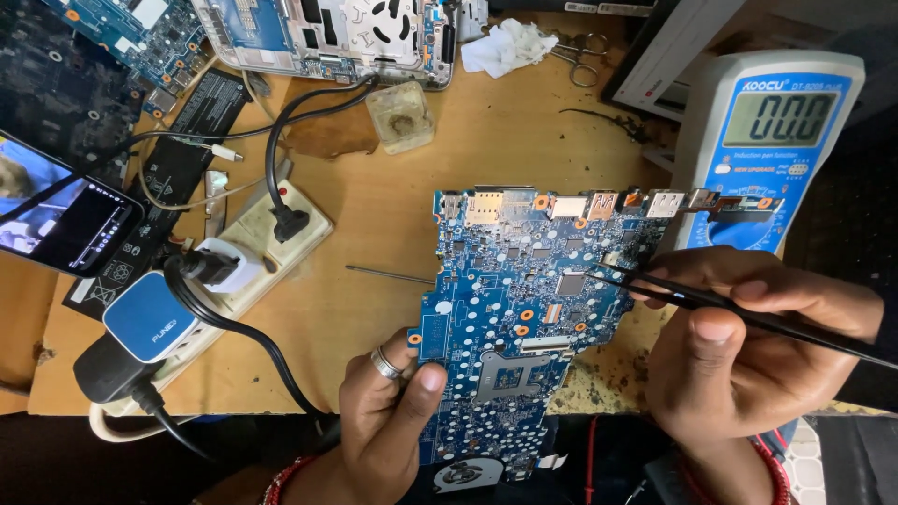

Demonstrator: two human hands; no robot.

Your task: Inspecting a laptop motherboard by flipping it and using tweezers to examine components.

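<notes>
A blue laptop circuit board (pixel 524 309) lies on the wooden table (pixel 374 252) in front of me. My left hand (pixel 388 421), with a ring on one finger, grips the board's lower left edge, thumb on top. My right hand (pixel 748 346) holds two thin black meter probes (pixel 711 304) like chopsticks. Their tips touch small parts near the board's upper right area. A white and blue digital multimeter (pixel 767 140) stands just beyond my right hand.
A white power strip (pixel 248 252) with a black plug and blue and white chargers sits at left. A phone (pixel 61 210) lies far left. An opened laptop chassis (pixel 327 37), another board (pixel 140 37), tissue (pixel 505 47), scissors (pixel 585 56) and a small clear pot (pixel 400 117) line the back.
</notes>
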